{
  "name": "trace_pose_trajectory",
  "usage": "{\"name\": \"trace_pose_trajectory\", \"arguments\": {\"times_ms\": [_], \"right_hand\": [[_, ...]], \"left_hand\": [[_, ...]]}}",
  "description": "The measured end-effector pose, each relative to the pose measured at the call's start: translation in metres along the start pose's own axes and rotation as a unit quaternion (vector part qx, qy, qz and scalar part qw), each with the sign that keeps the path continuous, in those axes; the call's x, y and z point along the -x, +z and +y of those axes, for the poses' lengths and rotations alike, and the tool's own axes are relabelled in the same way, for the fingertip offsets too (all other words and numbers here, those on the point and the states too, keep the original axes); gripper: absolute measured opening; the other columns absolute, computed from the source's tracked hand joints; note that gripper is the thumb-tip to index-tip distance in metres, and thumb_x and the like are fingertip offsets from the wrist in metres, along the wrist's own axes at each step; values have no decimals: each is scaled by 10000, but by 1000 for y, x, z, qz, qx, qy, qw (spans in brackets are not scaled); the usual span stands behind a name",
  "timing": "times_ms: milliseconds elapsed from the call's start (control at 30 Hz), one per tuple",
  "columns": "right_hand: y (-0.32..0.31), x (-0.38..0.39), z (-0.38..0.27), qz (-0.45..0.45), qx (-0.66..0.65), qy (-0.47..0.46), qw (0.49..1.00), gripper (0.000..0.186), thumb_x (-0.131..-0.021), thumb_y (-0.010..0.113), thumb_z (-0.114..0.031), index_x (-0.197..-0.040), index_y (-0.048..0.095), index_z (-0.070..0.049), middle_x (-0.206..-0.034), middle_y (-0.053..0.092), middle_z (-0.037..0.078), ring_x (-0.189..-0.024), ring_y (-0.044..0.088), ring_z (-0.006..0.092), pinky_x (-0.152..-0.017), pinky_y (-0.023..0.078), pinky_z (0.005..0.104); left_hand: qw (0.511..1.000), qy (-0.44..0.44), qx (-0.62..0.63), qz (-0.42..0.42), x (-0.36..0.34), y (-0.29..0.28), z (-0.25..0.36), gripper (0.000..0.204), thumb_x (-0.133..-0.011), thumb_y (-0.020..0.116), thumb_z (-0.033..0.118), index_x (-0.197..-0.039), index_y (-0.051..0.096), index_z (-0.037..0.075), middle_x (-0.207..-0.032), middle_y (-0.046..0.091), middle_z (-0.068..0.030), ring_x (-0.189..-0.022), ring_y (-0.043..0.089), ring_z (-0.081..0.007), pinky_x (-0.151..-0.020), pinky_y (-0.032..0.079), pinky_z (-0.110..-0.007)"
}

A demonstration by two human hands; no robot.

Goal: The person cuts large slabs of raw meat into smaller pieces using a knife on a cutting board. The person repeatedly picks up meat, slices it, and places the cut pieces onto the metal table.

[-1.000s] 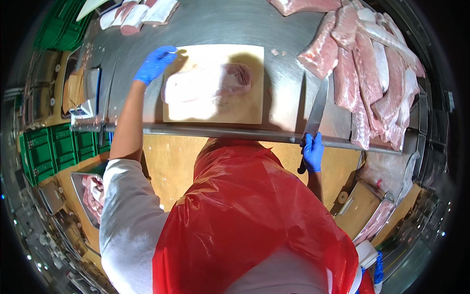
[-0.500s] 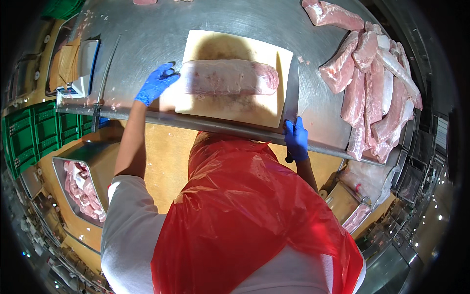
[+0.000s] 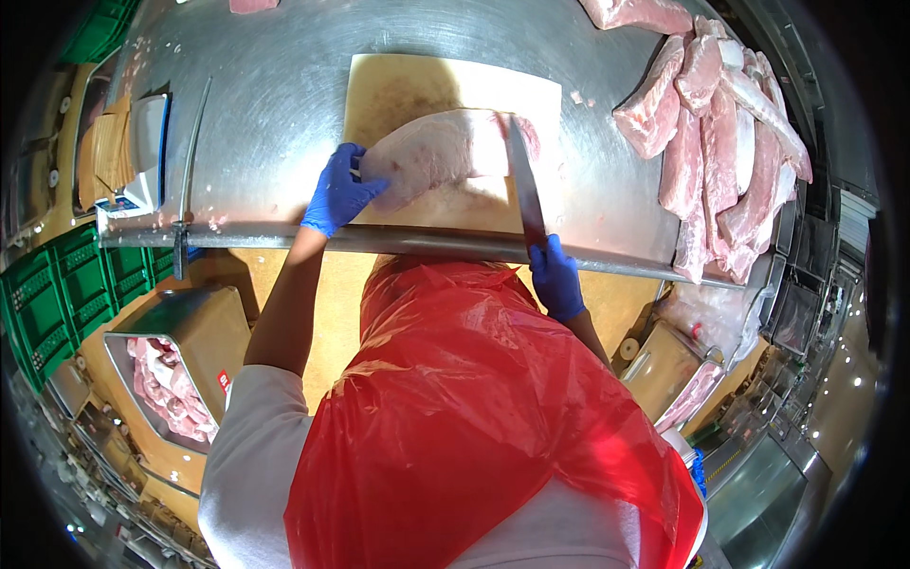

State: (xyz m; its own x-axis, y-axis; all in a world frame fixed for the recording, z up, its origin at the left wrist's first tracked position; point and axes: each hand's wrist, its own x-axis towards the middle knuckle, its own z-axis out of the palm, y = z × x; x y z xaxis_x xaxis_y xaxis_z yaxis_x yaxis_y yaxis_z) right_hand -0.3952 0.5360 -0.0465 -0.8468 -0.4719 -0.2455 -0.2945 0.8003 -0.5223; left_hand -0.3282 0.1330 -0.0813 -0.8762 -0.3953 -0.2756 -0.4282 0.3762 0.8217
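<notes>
From my end: pale pink, oblong slab of raw meat [image 3: 427,156] is on the cream rectangular cutting board [image 3: 542,97], bowed, left end angled toward the near edge. Blue-gloved left hand [image 3: 343,192] is grasping that left end, thumb and fingers around it. Blue-gloved right hand [image 3: 556,279] is wrapped around the handle of the long, straight steel knife [image 3: 527,185], blade lying across the slab's right end, tip pointing away from the body. Can't tell from above whether the edge is biting or just hovering. For a clean slice I'd straighten the slab first so the blade meets it square, then press the left end down lightly rather than pull, since wet meat probably slides. Keep left fingers at that end, well clear of the edge. One long draw toward the body, even pressure, no sawing; sawing would likely leave a ragged face. Don't let the heel snag the steel table's raised near rim [image 3: 398,242].
</notes>
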Motion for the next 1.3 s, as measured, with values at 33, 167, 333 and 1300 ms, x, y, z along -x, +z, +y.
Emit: {"name": "trace_pose_trajectory", "arguments": {"times_ms": [33, 167, 333, 1300], "right_hand": [[-2, 2, -7, -29, 10, 1, 1000, 183, -994, 537, -215, -1015, 450, -56, -718, 628, 254, -668, 615, 486, -558, 468, 578], [-3, 11, -20, -88, 38, 3, 995, 177, -1008, 496, -218, -1040, 434, -56, -729, 633, 263, -670, 611, 495, -562, 471, 590], [-6, 10, -35, -103, 57, -16, 993, 171, -1003, 484, -192, -1040, 419, -38, -731, 631, 264, -661, 613, 491, -560, 474, 594], [-78, 43, 28, -244, 100, -2, 965, 196, -994, 470, -175, -1103, 454, -13, -771, 658, 281, -753, 654, 479, -631, 508, 561]], "left_hand": [[998, 11, 9, 63, -2, -7, -7, 518, -756, 819, 186, -1187, 600, 2, -1065, 668, -159, -860, 643, -202, -769, 536, -349], [979, 77, -74, 174, -15, -40, -3, 514, -775, 785, 149, -1235, 594, 20, -1132, 650, -190, -987, 638, -289, -881, 511, -401], [946, 231, -220, 57, -12, 6, 34, 966, -679, 850, 439, -1406, 422, -33, -1306, 538, -253, -1182, 540, -398, -1010, 419, -476], [967, -149, 200, -45, -12, -46, 36, 662, -698, 771, 282, -1246, 605, -51, -972, 708, -143, -832, 694, -242, -772, 572, -364]]}}
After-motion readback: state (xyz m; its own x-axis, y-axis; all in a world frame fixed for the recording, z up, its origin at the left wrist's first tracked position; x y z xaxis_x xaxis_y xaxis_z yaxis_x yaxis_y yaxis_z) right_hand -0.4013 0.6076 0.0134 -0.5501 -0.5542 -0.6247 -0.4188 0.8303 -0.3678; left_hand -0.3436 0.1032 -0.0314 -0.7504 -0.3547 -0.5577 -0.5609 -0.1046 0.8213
